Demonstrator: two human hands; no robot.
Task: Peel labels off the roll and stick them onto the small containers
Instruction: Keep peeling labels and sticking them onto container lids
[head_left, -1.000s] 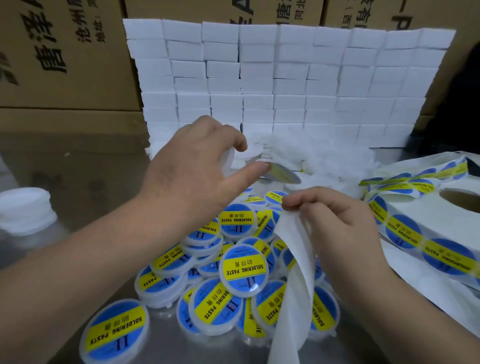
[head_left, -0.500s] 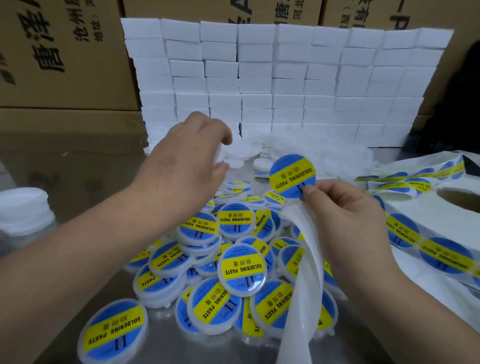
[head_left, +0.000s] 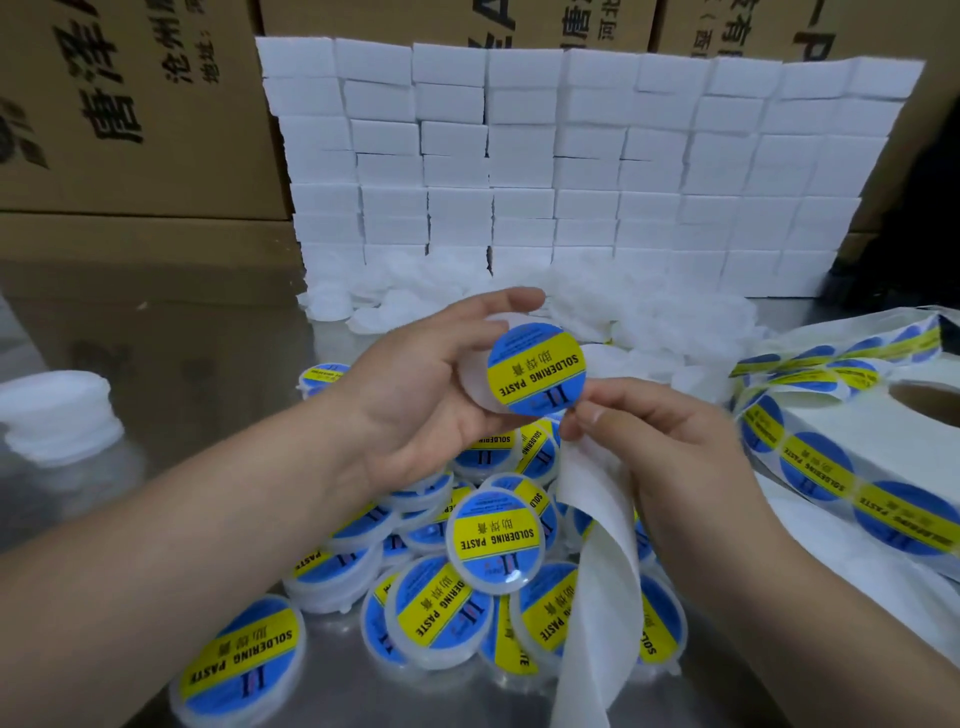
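Your left hand (head_left: 415, 395) curled round a white container (head_left: 475, 382) above the labelled pile (head_left: 493, 540), label (head_left: 536, 369) lying on its face, your right hand (head_left: 670, 452) pinching the label's lower edge, liner (head_left: 602, 571) hanging from that hand, roll (head_left: 883, 452) on the table (head_left: 156, 364) at right.

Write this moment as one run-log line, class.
left hand: holds container | label: over container's face | right hand: grips backing strip, touches label edge | labelled containers: piled below
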